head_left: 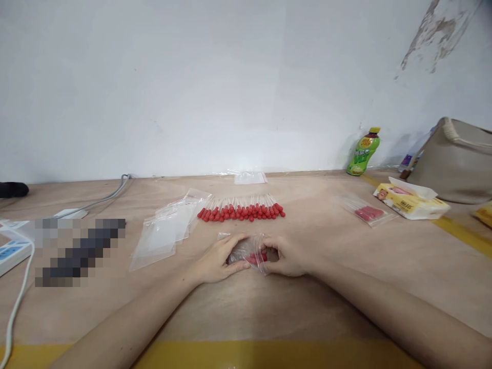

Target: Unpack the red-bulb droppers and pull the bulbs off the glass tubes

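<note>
In front of me, low over the table, a small clear zip bag (243, 249) lies between my two hands, with several red-headed sticks (255, 259) showing through it. My left hand (222, 259) curves around the bag's left side, thumb and fingers gripping it. At the opening on the other side, my right hand (286, 255) has its fingers and thumb closed on the bag's edge, close to the red heads. Whether it also holds sticks is hidden. Just beyond the hands, a row of pale sticks with red heads (242, 211) lies side by side.
Flat clear bags (163, 233) overlap at left, and another bag (249, 178) lies by the wall. On the right are a bag with red contents (369, 213), a tissue pack (411, 202), a green bottle (363, 152) and a beige handbag (453, 159). A power strip (15, 253) stands far left.
</note>
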A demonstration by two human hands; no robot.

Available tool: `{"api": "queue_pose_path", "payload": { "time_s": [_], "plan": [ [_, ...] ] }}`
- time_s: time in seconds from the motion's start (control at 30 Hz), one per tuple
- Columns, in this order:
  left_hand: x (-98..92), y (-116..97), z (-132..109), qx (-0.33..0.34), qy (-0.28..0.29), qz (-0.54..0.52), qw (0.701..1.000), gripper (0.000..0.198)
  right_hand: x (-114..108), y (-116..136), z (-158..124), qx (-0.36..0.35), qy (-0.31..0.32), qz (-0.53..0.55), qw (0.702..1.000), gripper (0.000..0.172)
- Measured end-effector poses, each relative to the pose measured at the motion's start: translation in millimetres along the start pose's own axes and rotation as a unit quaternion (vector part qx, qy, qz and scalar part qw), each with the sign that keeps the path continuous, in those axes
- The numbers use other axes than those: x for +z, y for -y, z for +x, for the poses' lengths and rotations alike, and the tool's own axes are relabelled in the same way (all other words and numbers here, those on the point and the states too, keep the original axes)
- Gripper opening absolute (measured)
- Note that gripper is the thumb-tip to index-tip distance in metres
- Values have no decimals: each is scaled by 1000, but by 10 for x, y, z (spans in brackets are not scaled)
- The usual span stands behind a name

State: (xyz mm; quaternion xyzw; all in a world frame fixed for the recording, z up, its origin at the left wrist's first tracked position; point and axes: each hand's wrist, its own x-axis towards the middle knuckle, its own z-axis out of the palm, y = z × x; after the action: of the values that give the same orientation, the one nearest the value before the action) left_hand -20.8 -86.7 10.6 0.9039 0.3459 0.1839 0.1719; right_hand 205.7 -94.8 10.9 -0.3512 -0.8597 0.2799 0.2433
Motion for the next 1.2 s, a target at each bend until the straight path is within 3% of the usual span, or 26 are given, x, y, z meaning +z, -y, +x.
{"api": "queue_pose_path", "payload": {
  "time_s": [0.13, 0.23, 0.33, 0.5, 0.73, 0.9, 1.03, 1.13, 1.2],
  "plan": [
    [1, 8, -8, -8, 5, 8, 1000, 59, 54, 1, -24, -47, -83, -126, 987, 8],
    [-5, 2, -7, -16, 5, 8, 1000, 59, 65, -91, -12, -30, -121, -121, 985, 14],
    [-10, -5, -4, -19, 5, 7, 1000, 59, 40, -154, -4, -34, -99, -78, 991, 17],
    [-9, -7, -2, -4, 6, 6, 1000, 58, 5, -146, -21, -101, -40, -51, 993, 22],
    [-12, -5, -10, -13, 9, 21, 1000, 60, -19, -184, -26, -78, -70, -115, 988, 23],
    [-17, -10, -11, -11, 3, 37, 999, 57, -262, -350, -65, -4, -77, -24, 997, 28],
    [-46, -38, -46, -19, -11, 112, 993, 59, -583, -497, -138, 58, -55, 77, 994, 36],
    [-139, -102, -87, -44, -8, 179, 983, 57, -844, -610, -197, 84, -96, 93, 987, 40],
    [-215, -137, -100, -51, -16, 203, 978, 47, -967, -700, -214, 87, -162, 108, 977, 40]
  ]
}}
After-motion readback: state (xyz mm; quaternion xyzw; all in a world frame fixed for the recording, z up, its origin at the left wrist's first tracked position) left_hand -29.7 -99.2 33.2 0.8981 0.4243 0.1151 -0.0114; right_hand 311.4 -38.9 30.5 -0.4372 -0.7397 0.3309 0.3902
